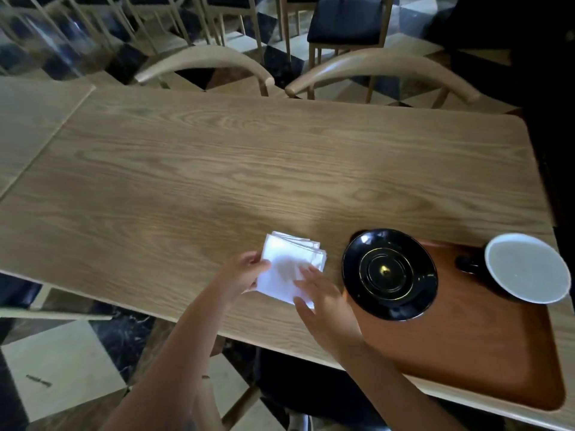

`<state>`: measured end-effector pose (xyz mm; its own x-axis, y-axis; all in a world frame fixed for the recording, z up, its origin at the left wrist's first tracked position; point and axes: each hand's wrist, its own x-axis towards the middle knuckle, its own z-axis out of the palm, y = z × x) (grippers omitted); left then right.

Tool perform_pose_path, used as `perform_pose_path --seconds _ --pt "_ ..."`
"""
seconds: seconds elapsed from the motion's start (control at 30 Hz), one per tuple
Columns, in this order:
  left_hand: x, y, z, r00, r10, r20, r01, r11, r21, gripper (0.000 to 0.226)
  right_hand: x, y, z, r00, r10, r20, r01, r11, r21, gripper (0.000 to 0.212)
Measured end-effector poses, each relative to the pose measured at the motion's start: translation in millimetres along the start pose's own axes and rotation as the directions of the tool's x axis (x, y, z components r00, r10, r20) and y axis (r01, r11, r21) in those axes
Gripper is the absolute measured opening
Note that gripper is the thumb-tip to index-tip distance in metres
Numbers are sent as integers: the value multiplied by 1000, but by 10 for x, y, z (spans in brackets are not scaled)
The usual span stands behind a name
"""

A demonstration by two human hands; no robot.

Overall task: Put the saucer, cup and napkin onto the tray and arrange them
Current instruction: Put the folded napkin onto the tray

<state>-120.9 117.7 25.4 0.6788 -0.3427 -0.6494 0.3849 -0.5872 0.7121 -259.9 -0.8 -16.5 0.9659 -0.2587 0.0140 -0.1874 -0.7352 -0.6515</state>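
A stack of white folded napkins (287,264) lies on the wooden table, left of the tray. My left hand (245,273) grips its left edge. My right hand (323,303) rests flat on its near right corner, fingers spread. A black saucer (389,273) with gold rings sits on the left end of the reddish-brown tray (466,353), overhanging the tray's edge a little. The black cup (525,267), white inside, stands at the tray's far right with its handle pointing left.
The light wooden table (249,163) stretches far and left. Its near edge runs close under my forearms. Two curved-back chairs (205,62) stand at the far side. A dark wall or post (547,88) borders the right.
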Motion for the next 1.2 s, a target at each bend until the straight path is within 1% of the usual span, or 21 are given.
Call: perform_pose_path --seconds 0.03,0.1,0.13,0.2,0.23,0.3,0.4,0.47,0.5,0.57,0.6,0.67,0.7,0.73,0.8,0.87,0.97,1.1,1.2 --pt "-88 17 0 999 29 28 -27 998 -60 14 3 -28 -48 999 24 -37 -22 998 62 55" --pt "-283 66 4 993 105 59 -93 980 -174 7 12 -92 -150 989 112 -95 -88 969 233 40" --pt "-375 77 -2 989 138 58 -122 967 -222 13 6 -116 -192 981 156 -114 -112 940 321 34" --pt "-541 90 1 982 181 43 -158 933 -324 26 -18 -184 -301 961 233 -146 -142 875 464 29" --pt "-617 96 19 979 197 42 -168 914 -368 28 -40 -211 -384 951 263 -163 -149 851 503 27" --pt "-752 102 96 969 234 85 -175 883 -435 32 -101 -214 -567 939 293 -177 -147 812 565 29" --pt "-903 109 324 956 259 141 -165 865 -473 39 -256 -115 -855 928 353 -122 -189 724 663 33" --pt "-954 130 533 957 259 134 -172 872 -459 33 -410 21 -1021 903 418 -96 -230 660 715 34" --pt "-983 144 662 957 262 127 -185 883 -431 29 -498 113 -1096 885 452 -109 -243 650 720 35" --pt "-1035 159 960 957 280 71 -248 922 -296 18 -694 299 -1265 842 513 -168 -270 670 691 38" --pt "-1075 169 1123 954 298 31 -282 929 -240 17 -800 400 -1348 822 535 -194 -284 681 675 39" --pt "-1137 144 1452 930 366 -22 -364 915 -177 39 -1011 591 -1502 791 562 -243 -304 705 641 43" --pt "-1183 143 1617 910 413 -14 -411 901 -138 46 -1115 685 -1572 778 565 -274 -315 729 607 45" --pt "-1226 146 1775 887 462 3 -460 883 -90 48 -1206 771 -1636 770 560 -307 -331 761 559 45" --pt "-1256 130 2057 824 566 20 -566 823 50 42 -1358 927 -1755 766 538 -351 -358 811 462 38" --pt "-1220 95 2289 781 619 76 -621 761 186 38 -1485 1091 -1848 772 538 -337 -408 828 385 30" --pt "-1128 9 2551 769 616 170 -636 712 298 30 -1637 1322 -1910 810 533 -243 -478 841 251 33" --pt "-1054 -50 2783 741 647 179 -656 642 397 32 -1724 1523 -1919 852 494 -171 -466 866 182 39" --pt "-1041 -81 2855 743 638 202 -648 611 454 35 -1709 1600 -1899 870 470 -149 -456 882 119 42"
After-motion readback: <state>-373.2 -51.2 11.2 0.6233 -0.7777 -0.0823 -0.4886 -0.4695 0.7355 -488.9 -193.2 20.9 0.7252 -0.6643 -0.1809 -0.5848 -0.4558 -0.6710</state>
